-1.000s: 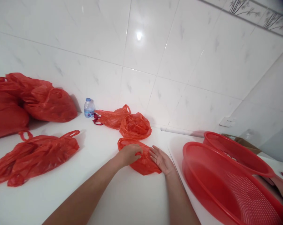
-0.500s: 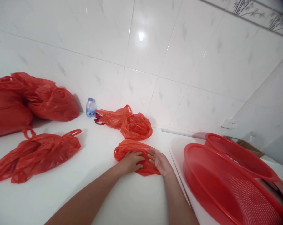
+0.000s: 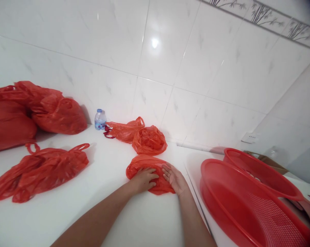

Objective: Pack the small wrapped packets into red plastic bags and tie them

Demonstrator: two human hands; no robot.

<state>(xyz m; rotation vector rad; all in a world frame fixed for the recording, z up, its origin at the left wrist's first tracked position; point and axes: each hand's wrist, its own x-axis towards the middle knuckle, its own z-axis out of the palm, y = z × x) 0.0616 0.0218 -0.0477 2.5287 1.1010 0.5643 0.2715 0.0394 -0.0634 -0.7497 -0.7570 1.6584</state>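
Observation:
A small red plastic bag (image 3: pixel 144 164) lies crumpled on the white counter (image 3: pixel 111 192) in front of me. My left hand (image 3: pixel 144 179) rests on its near side with the fingers curled into the plastic. My right hand (image 3: pixel 175 179) presses on the bag's right end, fingers bent and pinching the film. Both forearms reach in from the bottom edge.
Two more red bags (image 3: pixel 138 134) lie behind it by the tiled wall, next to a small water bottle (image 3: pixel 99 119). Larger red bags (image 3: pixel 44 168) fill the left side. Two stacked red plastic basins (image 3: pixel 237 192) stand at the right.
Both hands drew the bag slightly toward me and bunched it; my left hand slid from the bag's top to its near side, fingers curling in.

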